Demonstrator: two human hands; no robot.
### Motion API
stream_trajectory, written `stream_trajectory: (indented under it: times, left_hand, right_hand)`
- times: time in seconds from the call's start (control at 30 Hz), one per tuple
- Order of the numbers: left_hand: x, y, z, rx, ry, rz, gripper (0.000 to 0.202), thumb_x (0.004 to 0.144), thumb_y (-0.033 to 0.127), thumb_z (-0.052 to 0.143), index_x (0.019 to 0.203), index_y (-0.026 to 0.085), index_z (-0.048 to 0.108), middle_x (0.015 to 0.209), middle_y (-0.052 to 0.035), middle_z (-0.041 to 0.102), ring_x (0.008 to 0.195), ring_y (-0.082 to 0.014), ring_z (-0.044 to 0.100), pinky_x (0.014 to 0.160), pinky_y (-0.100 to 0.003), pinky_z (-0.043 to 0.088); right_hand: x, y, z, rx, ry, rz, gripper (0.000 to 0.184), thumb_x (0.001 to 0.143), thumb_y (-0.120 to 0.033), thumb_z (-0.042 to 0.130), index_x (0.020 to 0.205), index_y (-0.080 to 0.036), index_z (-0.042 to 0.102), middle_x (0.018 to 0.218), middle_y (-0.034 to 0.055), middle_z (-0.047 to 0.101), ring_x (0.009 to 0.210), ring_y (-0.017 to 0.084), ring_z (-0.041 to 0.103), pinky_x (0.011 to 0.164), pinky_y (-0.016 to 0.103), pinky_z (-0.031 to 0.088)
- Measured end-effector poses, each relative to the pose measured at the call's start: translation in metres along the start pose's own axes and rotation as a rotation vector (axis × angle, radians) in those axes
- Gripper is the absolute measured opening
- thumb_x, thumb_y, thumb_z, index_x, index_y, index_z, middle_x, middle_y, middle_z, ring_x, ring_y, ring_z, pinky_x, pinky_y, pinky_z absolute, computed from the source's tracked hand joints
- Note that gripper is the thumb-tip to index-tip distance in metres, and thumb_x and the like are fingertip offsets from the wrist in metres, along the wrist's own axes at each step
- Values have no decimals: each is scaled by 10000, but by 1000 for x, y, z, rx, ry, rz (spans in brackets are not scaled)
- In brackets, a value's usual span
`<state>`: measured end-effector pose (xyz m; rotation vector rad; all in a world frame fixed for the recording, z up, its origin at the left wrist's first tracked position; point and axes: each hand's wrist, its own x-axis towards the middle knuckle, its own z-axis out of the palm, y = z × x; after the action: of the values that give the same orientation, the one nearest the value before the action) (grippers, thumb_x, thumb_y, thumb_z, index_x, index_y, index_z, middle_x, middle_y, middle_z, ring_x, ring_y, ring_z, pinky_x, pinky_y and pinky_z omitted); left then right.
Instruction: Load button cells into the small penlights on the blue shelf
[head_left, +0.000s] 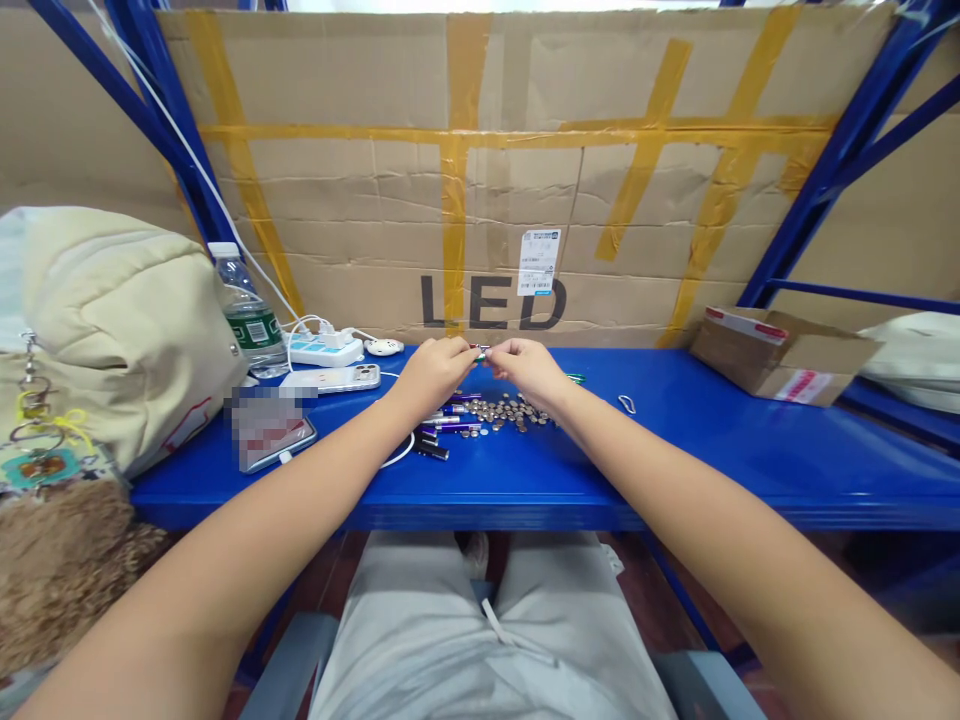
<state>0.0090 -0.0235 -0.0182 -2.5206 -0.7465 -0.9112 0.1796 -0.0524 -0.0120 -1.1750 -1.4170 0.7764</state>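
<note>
My left hand (439,368) and my right hand (525,365) meet over the far part of the blue table. The fingers of both are closed in a pinch at one small thing (480,351) with red, silver and green bits showing. Most of it is hidden by the fingers. Below them lies a spread of small round silver button cells (510,412). Beside my left wrist are several slim metal tubes (457,428), purple, silver and black. A green piece (576,379) and a silver carabiner (627,404) lie right of my right hand.
On the left are a cream bag (112,320), a water bottle (251,315), a power strip (325,347) and two phones, one white (334,379), one dark-edged (281,450). An opened carton (780,355) stands at right. Taped cardboard (360,220) walls the back of the blue table (712,450).
</note>
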Motion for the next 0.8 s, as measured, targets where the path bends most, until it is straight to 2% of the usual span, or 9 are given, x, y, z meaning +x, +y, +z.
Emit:
stream_trajectory:
  times: [0.07,0.13,0.23,0.33,0.43,0.5,0.63,0.8]
  left_hand:
    - [2,0,0,32,-26,34,278,949,220,419,1071,158,662,992,-125,663,914,-217,601,800,-363,427]
    - [3,-1,0,-60,-20,4,254,929,223,467,1069,162,669,986,-113,668,907,-205,607,798,-345,441]
    - [5,-5,0,-299,3,-135,221,875,244,558,1041,187,693,951,-68,687,877,-178,620,793,-306,472]
    - [2,-10,-1,-502,-50,-268,217,843,292,593,1004,206,713,974,-50,711,877,-179,640,801,-309,490]
    - [-1,-12,-2,-595,-112,-299,235,831,295,600,1018,211,715,1011,-52,720,929,-195,647,834,-327,491]
    - [-2,-12,-2,-590,-102,-283,234,830,289,600,1019,216,717,1000,-47,722,940,-196,644,845,-332,488]
    - [-2,-10,-1,-512,-12,-193,216,844,262,598,1019,216,716,943,-42,702,885,-171,635,813,-304,489]
    - [-4,-9,-3,-342,28,-48,239,878,228,560,1075,196,692,955,-73,669,870,-175,621,793,-306,484]
  right_hand:
    - [2,2,-1,125,-50,118,201,768,-141,566,575,-178,526,583,16,602,561,104,543,605,254,466]
    - [3,3,-4,117,-71,120,184,785,-159,569,605,-175,535,623,29,628,566,104,554,610,257,478]
    - [5,3,-14,-147,-82,-118,119,778,-251,627,699,-167,598,681,35,660,603,129,575,619,279,478]
    - [4,1,-23,-438,-146,-382,118,778,-293,637,784,-176,650,737,29,681,674,156,592,631,283,447]
    - [4,0,-27,-618,-194,-549,120,820,-272,586,765,-187,651,767,35,685,721,165,599,666,285,426]
    - [3,0,-26,-675,-191,-617,134,837,-265,565,753,-190,637,785,44,686,738,170,600,686,287,420]
    - [1,2,-22,-675,-151,-610,172,859,-269,526,725,-189,599,764,46,673,713,169,584,669,283,409]
    - [-3,1,-17,-613,-146,-474,224,863,-307,518,675,-189,540,672,19,632,634,150,551,615,269,391]
